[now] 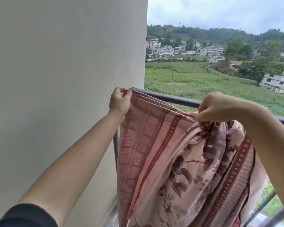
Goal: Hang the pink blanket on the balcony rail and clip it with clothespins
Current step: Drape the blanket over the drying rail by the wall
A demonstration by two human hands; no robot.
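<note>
**Spreading the Pink Blanket Along the Rail**

The person is putting the pink blanket (162,153) on the balcony rail (175,99). The left hand (120,102) pinches one corner of the blanket between thumb and fingers. It holds that corner at the left end of the rail, close beside the pale wall (64,63). The right hand (218,108) is further right. Its fingers are curled and grip a bunched-up part of the top edge, just on the near side of the rail. Most of the blanket hangs down on the near side in big folds. No clothespins can be seen.

To do this step well, the person should probably keep the left corner on the rail and pull the bunched part to the right. That would make the top edge flat and straight. Then some cloth should go over the far side, so the blanket does not slide back. The balcony looks high up, so a loose grip could let the blanket fall.

The blanket looks thin and soft, and it wrinkles easily. It has little squares on the left, dark red stripes with tiny dots, and brown leaves and flowers in the middle. The rail is a round, dark grey bar. It looks hard and smooth, so cloth may slip on it.
</note>
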